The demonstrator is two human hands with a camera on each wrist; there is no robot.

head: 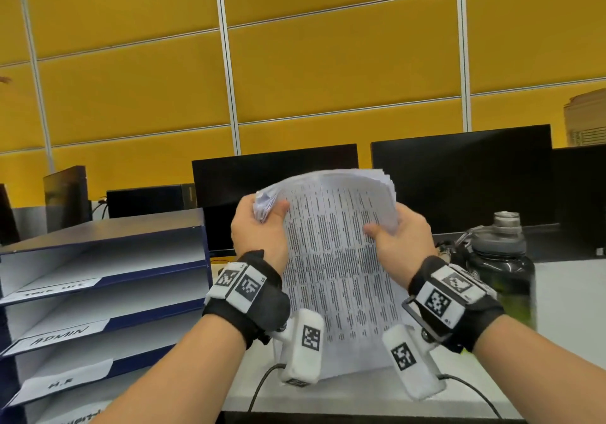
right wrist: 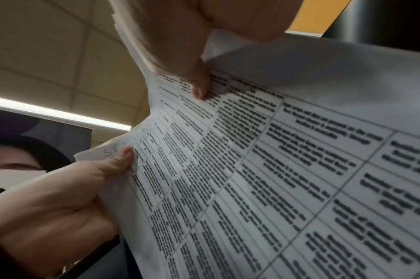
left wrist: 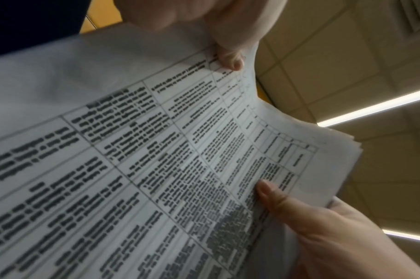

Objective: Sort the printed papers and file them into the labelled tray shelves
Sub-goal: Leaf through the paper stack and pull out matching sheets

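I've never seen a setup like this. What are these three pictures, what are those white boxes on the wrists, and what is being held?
No machine here: a person wears three cameras. The head view looks down at both hands; the white boxes on the wrist straps appear to be the wrist cameras, which give the two close-ups. The left hand and right hand grip a stack of printed papers above the desk. A labelled tray shelf stands on the left, a dark water bottle on the right, with two dark monitors behind.

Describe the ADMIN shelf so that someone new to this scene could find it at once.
Start at the blue tray rack on the desk's left, beside the left hand. Count down its white labels: the ADMIN shelf is second. Its label alone reads clearly; the others are blurred or cut off.
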